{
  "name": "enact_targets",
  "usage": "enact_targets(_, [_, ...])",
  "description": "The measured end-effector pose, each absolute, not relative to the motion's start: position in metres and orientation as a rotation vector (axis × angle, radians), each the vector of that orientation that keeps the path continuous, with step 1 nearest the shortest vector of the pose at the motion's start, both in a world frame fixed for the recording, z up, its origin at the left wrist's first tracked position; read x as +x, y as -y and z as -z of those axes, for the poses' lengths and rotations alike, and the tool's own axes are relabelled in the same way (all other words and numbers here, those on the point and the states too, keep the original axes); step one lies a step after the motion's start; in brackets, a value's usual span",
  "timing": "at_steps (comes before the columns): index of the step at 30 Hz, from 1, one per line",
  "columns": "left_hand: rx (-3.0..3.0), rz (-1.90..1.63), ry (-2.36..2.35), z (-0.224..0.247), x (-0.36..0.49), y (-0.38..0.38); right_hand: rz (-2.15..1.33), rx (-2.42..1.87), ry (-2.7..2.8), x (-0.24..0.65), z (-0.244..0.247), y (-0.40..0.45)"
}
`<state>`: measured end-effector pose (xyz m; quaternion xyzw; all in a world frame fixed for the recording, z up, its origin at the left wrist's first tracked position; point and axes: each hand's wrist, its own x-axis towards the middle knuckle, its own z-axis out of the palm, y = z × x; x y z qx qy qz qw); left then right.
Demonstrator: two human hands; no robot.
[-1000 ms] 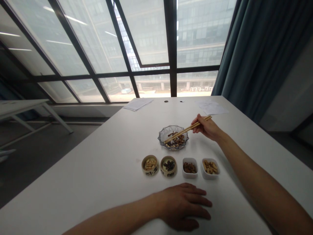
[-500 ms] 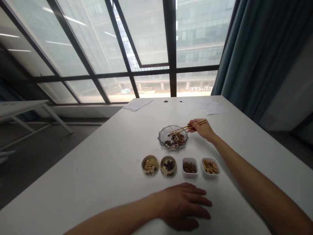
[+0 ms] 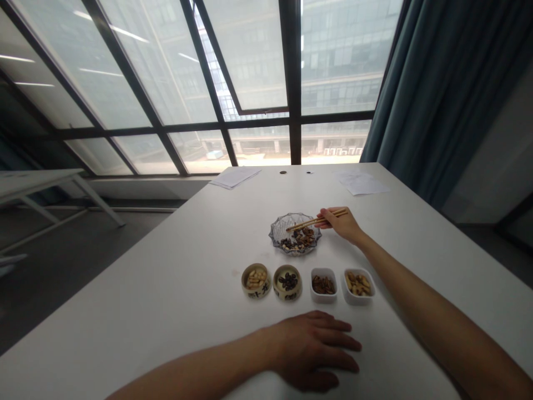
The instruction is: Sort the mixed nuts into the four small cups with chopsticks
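Note:
My right hand is closed around a pair of wooden chopsticks, whose tips reach into a clear glass bowl of mixed dark, brown and pale pieces. Whether the tips hold a piece is too small to tell. Flat on the white table lies my left hand, fingers spread and holding nothing. Between it and the glass bowl stand a round dish of pale peanut-like pieces, a round dish of dark pieces, a white square dish of brown pieces and another white dish of yellowish pieces.
Paper sheets lie at the far left and far right of the white table. A blue curtain hangs at the right, and another table stands at the left.
My right hand has come slightly lower and to the left with the chopsticks, which now lie at a flatter angle. A dark piece seen at their tips earlier is no longer distinct there.

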<state>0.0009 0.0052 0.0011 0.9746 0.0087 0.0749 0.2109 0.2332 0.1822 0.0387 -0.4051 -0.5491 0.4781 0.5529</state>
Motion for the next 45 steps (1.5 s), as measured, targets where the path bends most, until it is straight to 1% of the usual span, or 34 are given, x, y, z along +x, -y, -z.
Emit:
enact_targets(10, [2.704, -0.198, -0.019, -0.003, 0.001, -0.005, -1.078, -0.981, 1.194, 0.234, -0.036, -0.184])
enact_targets(16, [2.716, -0.216, -0.027, -0.002, 0.000, -0.005, -1.094, -0.926, 1.061, 0.257, -0.055, -0.187])
enact_targets(21, [2.715, -0.215, -0.021, -0.003, 0.001, -0.005, -1.229, -0.903, 1.063, 0.295, -0.077, -0.184])
enact_targets(26, [2.714, -0.218, -0.019, -0.002, 0.001, -0.006, -1.419, -0.927, 1.305, 0.328, -0.086, -0.171])
enact_targets(30, [2.716, -0.219, -0.016, -0.001, 0.001, -0.006, -1.554, -0.958, 1.451, 0.332, -0.085, -0.164])
enact_targets(37, [2.717, -0.229, -0.012, -0.001, 0.001, -0.006, -1.624, -0.926, 1.523, 0.322, -0.080, -0.168])
enact_targets(41, [2.719, -0.233, -0.013, -0.001, 0.001, -0.006, -1.603, -0.897, 1.482, 0.322, -0.081, -0.167])
enact_targets(45, [2.717, -0.225, -0.021, 0.000, 0.000, -0.006, -1.484, -0.830, 1.341, 0.320, -0.082, -0.170])
